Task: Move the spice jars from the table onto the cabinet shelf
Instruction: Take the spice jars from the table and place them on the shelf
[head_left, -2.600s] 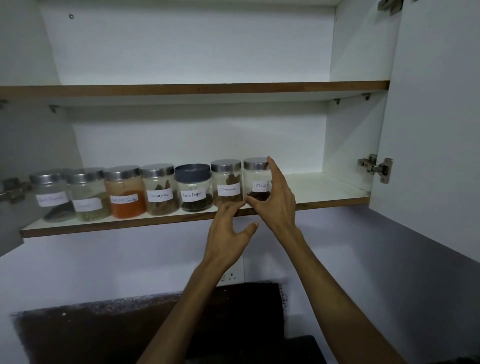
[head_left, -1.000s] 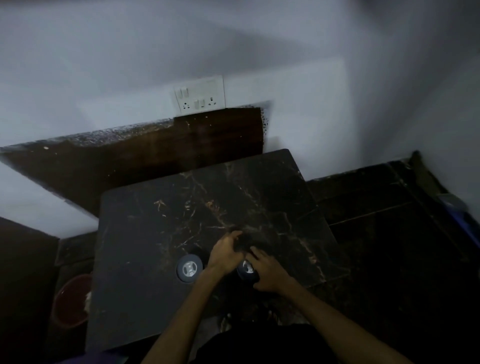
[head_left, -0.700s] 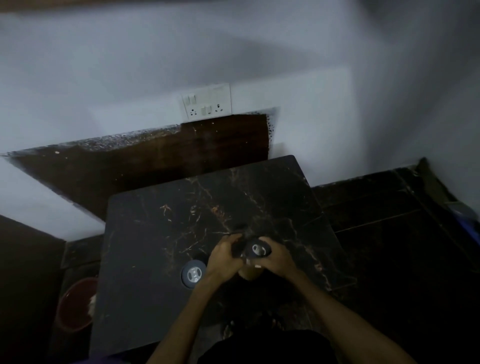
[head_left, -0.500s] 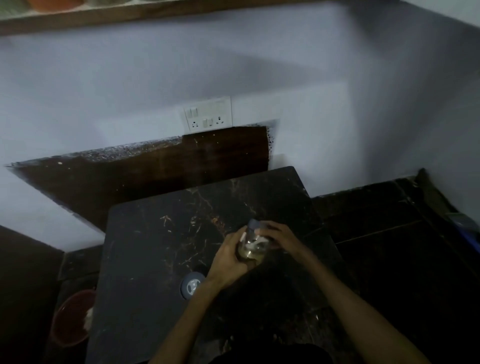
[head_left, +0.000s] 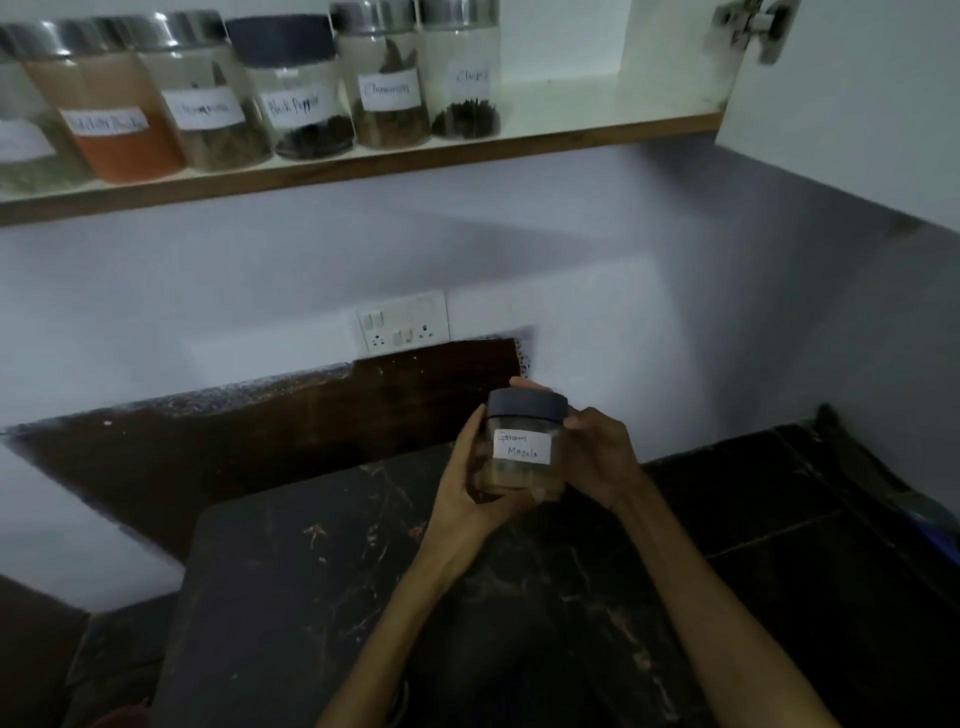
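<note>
Black-lidded jar (head_left: 524, 447) labelled "Garam Masala", tan powder inside.

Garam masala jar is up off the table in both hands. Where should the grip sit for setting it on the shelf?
Hold the Garam Masala jar by its clear cylindrical body below the dark lid, coming from the two sides as the left hand and right hand do. It stands upright, so its flat base can probably go straight onto the shelf.
</note>
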